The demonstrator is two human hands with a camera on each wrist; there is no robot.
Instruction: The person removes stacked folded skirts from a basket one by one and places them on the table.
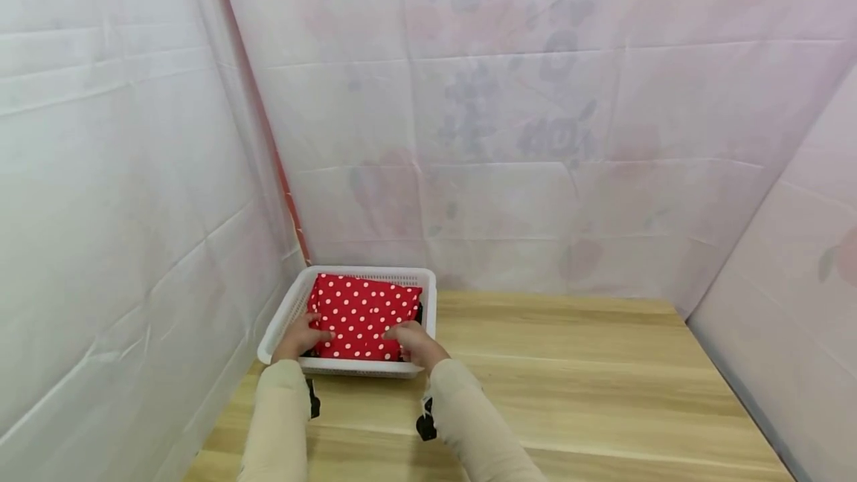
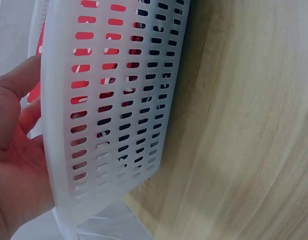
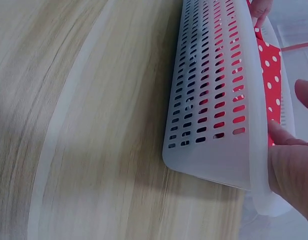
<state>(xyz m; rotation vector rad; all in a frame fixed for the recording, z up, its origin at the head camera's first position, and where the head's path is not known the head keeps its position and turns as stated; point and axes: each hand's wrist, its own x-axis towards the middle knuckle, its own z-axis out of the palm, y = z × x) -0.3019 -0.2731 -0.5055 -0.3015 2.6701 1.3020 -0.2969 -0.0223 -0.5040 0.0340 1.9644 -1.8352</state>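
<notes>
A folded red cloth with white polka dots (image 1: 361, 315) lies in a white perforated plastic basket (image 1: 431, 296). My left hand (image 1: 299, 335) reaches over the basket's near left corner, its thumb on the cloth and its fingers along the left edge. In the left wrist view, the basket's rim hides those fingertips. At the cloth's right side my right hand (image 1: 418, 344) touches it from over the rim. The right wrist view shows the right thumb (image 3: 305, 93) held apart from the fingers. Something dark shows under the cloth, its kind hidden.
The basket stands on a wooden table (image 1: 569, 370), at its far left against the hanging sheets (image 1: 495, 199). Sheets also hang on the left and right. Black wrist devices (image 1: 426, 422) sit under my forearms, near the basket's front wall.
</notes>
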